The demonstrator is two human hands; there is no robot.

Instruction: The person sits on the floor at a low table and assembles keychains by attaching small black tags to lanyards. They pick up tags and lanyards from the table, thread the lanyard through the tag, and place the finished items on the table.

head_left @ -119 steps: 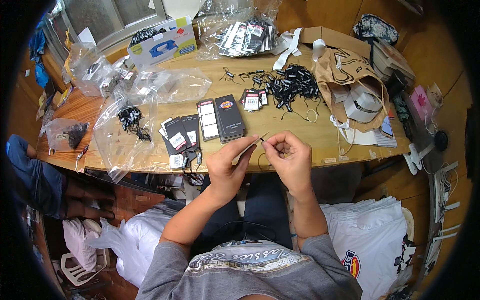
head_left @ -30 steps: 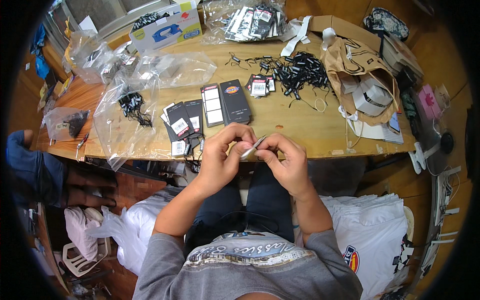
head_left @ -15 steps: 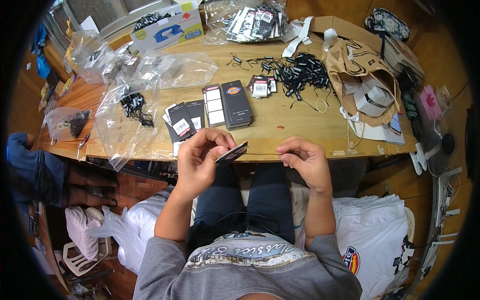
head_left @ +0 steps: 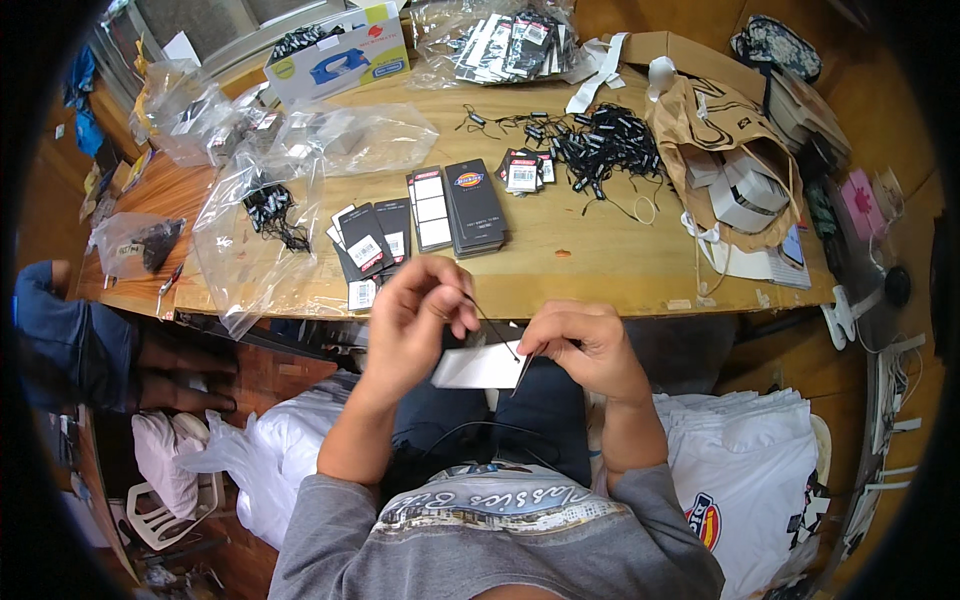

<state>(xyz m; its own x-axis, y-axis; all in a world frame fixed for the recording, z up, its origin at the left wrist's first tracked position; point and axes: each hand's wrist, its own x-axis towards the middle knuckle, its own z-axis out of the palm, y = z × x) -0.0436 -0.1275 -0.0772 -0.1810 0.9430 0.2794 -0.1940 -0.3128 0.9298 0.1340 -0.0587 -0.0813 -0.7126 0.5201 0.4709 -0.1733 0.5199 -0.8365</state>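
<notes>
Both hands work below the near edge of the desk (head_left: 600, 270), over the lap. The left hand (head_left: 415, 315) pinches a thin black string (head_left: 490, 325) between thumb and forefinger, fingers closed narrow. The right hand (head_left: 585, 345) is curled shut on the string's other end, just beside a white hang tag (head_left: 480, 365) held between the two hands (its dark face appears turned away). By my judgement, the step in hand is threading the string through the tag. The next move calls for a steady pull to draw the loop through without slipping the tag. On the desk near the front edge lie stacked dark tags (head_left: 475, 205); loose black strings (head_left: 600, 140) are piled toward the far edge.
</notes>
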